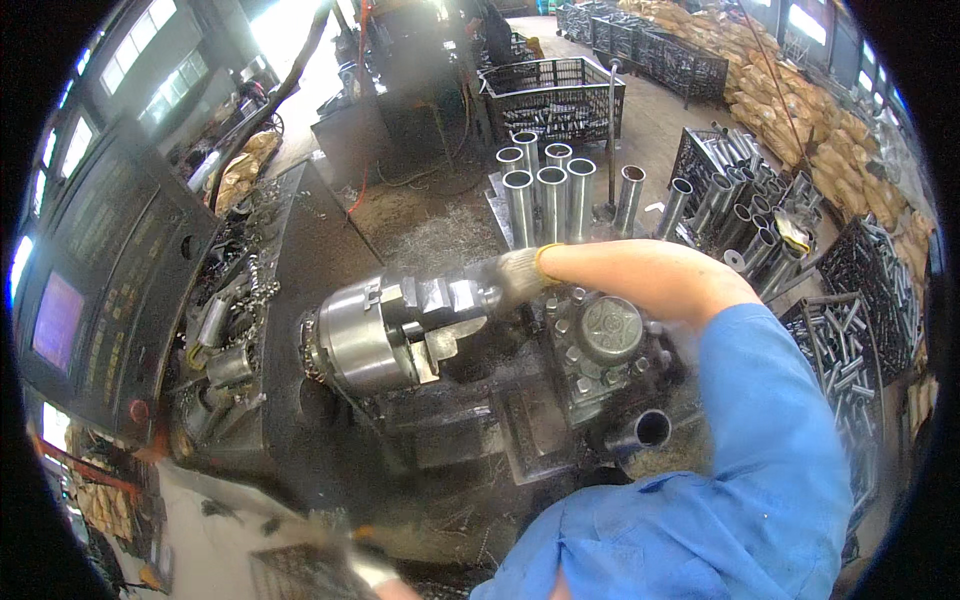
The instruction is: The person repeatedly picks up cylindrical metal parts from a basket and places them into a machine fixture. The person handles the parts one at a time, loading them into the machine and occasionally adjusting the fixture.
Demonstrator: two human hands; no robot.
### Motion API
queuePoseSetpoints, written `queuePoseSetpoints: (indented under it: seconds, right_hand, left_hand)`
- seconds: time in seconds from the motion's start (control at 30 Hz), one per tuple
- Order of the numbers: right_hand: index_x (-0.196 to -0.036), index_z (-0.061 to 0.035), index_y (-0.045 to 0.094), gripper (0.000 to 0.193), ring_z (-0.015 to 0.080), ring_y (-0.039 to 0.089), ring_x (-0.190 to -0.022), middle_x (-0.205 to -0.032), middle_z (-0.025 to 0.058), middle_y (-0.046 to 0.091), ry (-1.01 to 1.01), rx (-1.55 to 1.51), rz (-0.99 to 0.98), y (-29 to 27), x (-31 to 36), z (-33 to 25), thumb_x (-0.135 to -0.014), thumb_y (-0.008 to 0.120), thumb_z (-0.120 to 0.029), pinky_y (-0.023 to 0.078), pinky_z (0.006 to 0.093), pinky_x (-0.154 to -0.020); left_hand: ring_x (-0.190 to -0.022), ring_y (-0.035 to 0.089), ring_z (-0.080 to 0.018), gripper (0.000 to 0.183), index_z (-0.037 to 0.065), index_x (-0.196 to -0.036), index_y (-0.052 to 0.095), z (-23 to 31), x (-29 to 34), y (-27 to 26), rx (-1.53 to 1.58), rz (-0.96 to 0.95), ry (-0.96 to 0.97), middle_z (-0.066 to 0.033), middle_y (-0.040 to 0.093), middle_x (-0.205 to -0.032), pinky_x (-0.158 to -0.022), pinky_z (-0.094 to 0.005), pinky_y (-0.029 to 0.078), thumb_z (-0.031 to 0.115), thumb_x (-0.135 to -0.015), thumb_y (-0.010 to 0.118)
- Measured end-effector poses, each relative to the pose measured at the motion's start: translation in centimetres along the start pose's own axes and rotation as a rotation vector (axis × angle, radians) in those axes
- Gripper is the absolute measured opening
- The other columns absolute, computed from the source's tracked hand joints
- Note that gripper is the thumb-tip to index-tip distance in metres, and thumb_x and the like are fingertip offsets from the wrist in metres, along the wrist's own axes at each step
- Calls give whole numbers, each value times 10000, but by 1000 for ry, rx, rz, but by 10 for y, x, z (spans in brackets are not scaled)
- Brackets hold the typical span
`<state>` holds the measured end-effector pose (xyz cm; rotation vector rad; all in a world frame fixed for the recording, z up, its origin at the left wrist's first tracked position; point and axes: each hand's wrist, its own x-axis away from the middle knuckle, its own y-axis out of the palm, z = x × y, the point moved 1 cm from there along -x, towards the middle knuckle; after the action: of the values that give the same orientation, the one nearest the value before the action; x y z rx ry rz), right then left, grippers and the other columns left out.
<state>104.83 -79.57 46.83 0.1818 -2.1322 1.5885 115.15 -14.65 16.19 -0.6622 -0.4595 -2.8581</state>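
Note:
A lathe chuck (358, 335) with stepped metal jaws (437, 297) stands left of the middle. My right hand (520, 276), in a pale knitted glove with a yellow cuff, reaches across to the outer end of the upper jaws. Its fingers look curled round something dark and metallic there, which glove and blur mostly hide. My left hand (372, 568), also gloved, is low at the bottom edge, smeared by motion, and its fingers cannot be made out. To the right of the chuck sits a tool post (610, 330) with a round top and several bolts.
Several upright steel tubes (550, 200) stand beyond my right hand. One tube (652, 428) lies near my body. A control panel (100, 300) with a screen is at the left. Metal crates (555, 95) and stacked sacks (800, 110) fill the far right. Metal shavings (440, 235) cover the machine bed.

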Motion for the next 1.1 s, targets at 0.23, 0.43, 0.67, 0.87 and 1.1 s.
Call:
queuePoseSetpoints:
  seconds: [0.23,0.43,0.67,0.87,1.1]
  right_hand:
    - [-1259,-99,739,426,251,761,-965,-1137,116,794,45,-531,836,6,168,-12,-971,773,-411,596,428,-881]
    - [-1235,44,720,301,115,690,-990,-1092,70,755,107,-792,1280,100,273,-18,-939,731,-6,557,277,-905]
    - [-1184,29,743,256,131,701,-968,-1039,73,768,436,-640,1313,178,321,-3,-945,699,-48,555,299,-912]
    - [-1109,-25,779,229,183,733,-944,-1018,143,791,476,-752,1195,220,361,5,-925,768,-161,575,347,-881]
    - [-1371,-50,681,563,198,755,-997,-1143,143,783,337,-901,698,266,327,37,-868,849,-236,603,366,-894]
  left_hand:
    - [-1146,650,-299,471,11,-1428,601,28,20,26,-711,348,709,-141,664,-1365,-1021,-440,508,292,-1051,616]
    - [-1024,689,-448,265,-39,-1221,678,220,116,190,-1127,210,1747,-257,714,-1153,-948,-510,557,52,-973,659]
    - [-959,754,-456,757,68,-1678,209,376,41,341,-1589,297,1289,-291,752,-1111,-838,-537,593,336,-1050,536]
    - [-1104,725,-450,653,24,-1608,375,353,75,351,-1300,274,1525,-286,731,-1242,-977,-492,571,302,-1051,574]
    - [-897,717,-328,165,-16,-1044,735,11,235,181,-1141,-473,1330,-170,744,-983,-815,-429,590,110,-963,667]
